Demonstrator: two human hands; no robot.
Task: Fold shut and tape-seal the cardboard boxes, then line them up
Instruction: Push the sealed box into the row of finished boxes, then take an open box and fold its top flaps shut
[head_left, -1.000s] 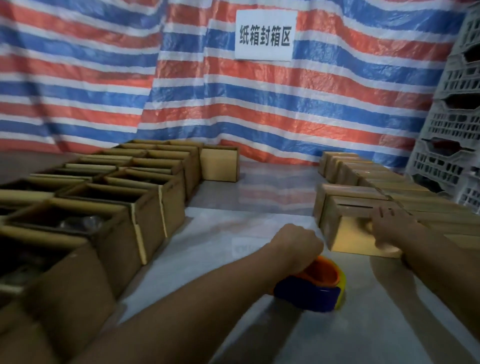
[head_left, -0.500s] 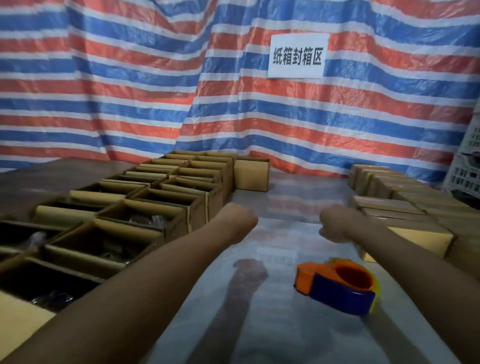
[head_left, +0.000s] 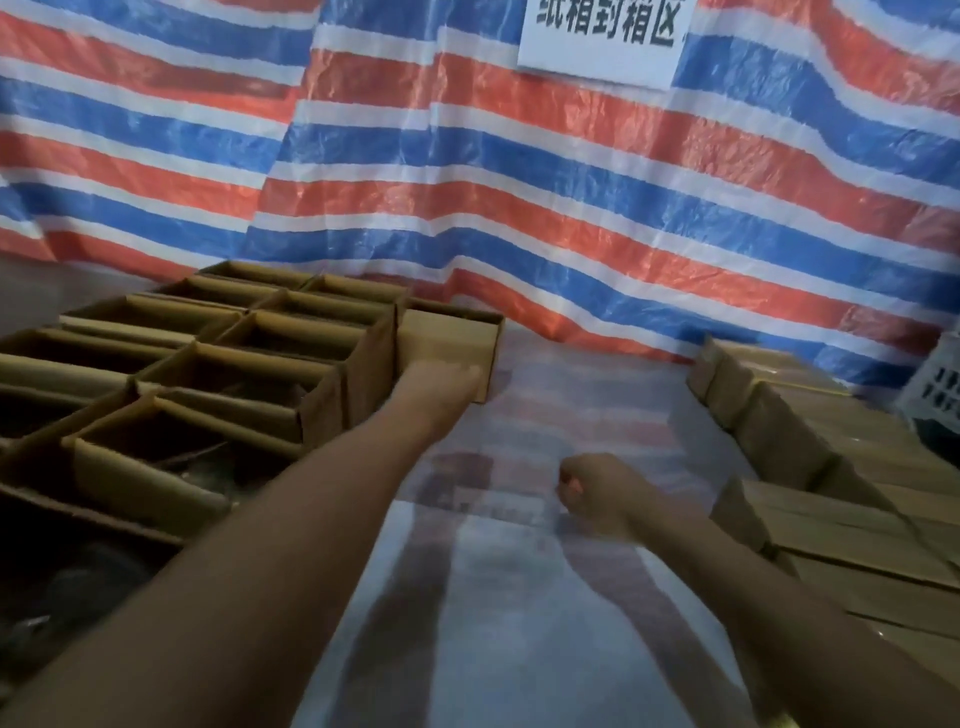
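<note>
A lone open cardboard box (head_left: 451, 332) stands at the far end of the left block of open boxes (head_left: 249, 374). My left hand (head_left: 441, 378) is stretched out against this box's near face; blur hides how its fingers lie. My right hand (head_left: 589, 491) hovers over the table's middle with its fingers curled into a fist, holding nothing. Sealed boxes (head_left: 810, 525) are lined up along the right side. The tape dispenser is out of view.
A plastic-covered table top (head_left: 519, 597) runs between the two groups of boxes. A red, white and blue striped tarp (head_left: 467, 182) with a white sign (head_left: 597, 41) hangs behind. The corner of a white plastic crate (head_left: 937, 387) shows at the far right.
My left hand let go of the tape dispenser and reached forward to the lone far box. My right hand left the sealed box and drew back to mid-table. The view tilted up.
</note>
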